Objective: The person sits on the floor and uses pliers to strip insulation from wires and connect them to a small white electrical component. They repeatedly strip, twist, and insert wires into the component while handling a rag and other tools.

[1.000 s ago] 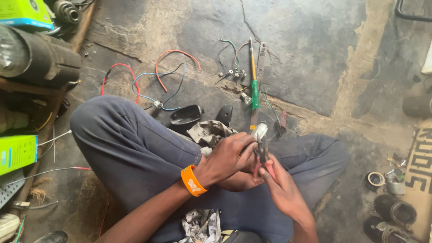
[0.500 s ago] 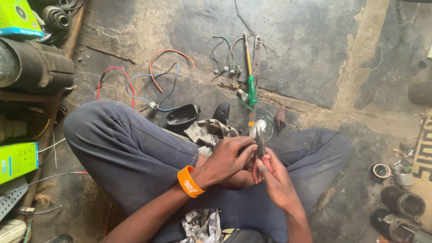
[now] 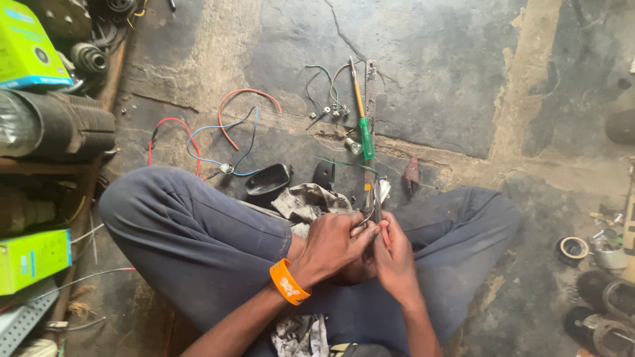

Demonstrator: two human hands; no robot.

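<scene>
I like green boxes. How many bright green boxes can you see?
2: upper green box sits top left above the black rolls; lower green box lies at the left edge. More may be hidden.

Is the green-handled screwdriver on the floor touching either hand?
Apart. The head view shows the green-handled screwdriver lying on the floor, clear of both hands.

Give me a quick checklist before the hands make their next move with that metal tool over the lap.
1. Left hand gripping the metal tool: ok.
2. Right hand on the tool too: ok.
3. What the tool tip bites on: cannot tell, too small.
4. Green wire near the tip, caught or free: cannot tell.
5. Screwdriver within reach on the floor: ok.
6. Rag on the lap, clear of the hands: ok.
</scene>
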